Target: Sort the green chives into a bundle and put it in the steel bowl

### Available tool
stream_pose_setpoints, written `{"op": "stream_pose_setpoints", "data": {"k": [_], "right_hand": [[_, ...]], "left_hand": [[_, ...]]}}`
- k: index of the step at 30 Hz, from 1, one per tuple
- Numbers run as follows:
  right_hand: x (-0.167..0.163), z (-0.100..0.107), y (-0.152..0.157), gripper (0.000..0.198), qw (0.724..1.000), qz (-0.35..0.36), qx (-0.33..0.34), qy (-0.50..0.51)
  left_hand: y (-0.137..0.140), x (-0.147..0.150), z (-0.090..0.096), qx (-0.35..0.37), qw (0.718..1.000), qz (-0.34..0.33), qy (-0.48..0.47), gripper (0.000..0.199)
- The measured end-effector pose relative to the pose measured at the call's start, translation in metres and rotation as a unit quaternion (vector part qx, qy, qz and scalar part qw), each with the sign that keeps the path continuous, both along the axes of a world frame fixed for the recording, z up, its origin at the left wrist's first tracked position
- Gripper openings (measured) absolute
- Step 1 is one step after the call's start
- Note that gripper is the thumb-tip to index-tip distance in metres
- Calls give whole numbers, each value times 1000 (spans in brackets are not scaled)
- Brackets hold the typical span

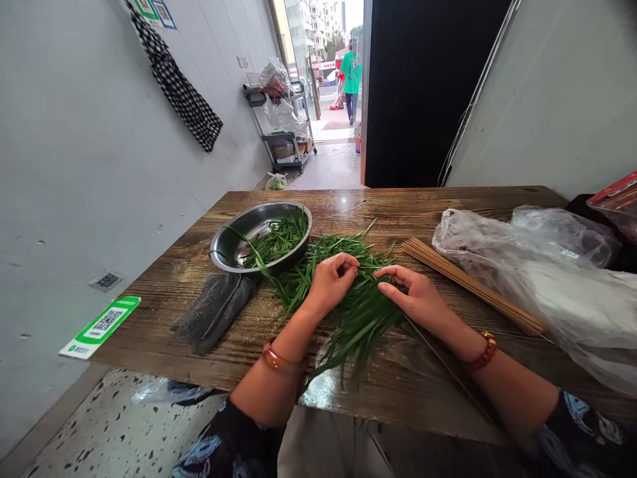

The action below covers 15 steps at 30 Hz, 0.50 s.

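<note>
My left hand (334, 282) is closed in a pinch on a thin green chive blade, over a loose pile of chives (365, 332). Just to its right, my right hand (415, 295) curls its thumb and fingers around a thin skewer (448, 366), whose shaft slants from under the palm toward the table's near edge. The skewer's tip is hard to make out among the greens. Left of the pile stands a steel bowl (233, 229) with cut chives (281, 239) inside, several blades hanging over its rim.
A bundle of bamboo skewers (470, 285) lies right of my right hand, beside clear plastic bags (552, 265). A dark grey folded cloth (216, 312) rests below the bowl on the wooden table (164, 325). Beyond are a cart (286, 136) and a person outside (351, 76).
</note>
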State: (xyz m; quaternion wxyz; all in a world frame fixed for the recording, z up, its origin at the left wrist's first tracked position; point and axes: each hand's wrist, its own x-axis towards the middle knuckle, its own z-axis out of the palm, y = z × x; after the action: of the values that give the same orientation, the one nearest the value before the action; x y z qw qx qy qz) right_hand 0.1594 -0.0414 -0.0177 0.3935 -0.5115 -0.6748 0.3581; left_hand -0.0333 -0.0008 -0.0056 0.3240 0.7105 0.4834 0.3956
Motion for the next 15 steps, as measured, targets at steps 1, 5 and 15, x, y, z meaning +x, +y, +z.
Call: {"op": "stream_pose_setpoints", "data": {"k": [1, 5, 15], "right_hand": [[0, -1, 0, 32, 1000, 0, 0, 3], [1, -3, 2, 32, 1000, -2, 3, 6], [0, 3, -2, 27, 1000, 6, 14, -4]], "left_hand": [[-1, 0, 1, -2, 1000, 0, -4, 12], [-3, 0, 3, -14, 1000, -27, -5, 16], [8, -9, -8, 186, 967, 136, 110, 40]]}}
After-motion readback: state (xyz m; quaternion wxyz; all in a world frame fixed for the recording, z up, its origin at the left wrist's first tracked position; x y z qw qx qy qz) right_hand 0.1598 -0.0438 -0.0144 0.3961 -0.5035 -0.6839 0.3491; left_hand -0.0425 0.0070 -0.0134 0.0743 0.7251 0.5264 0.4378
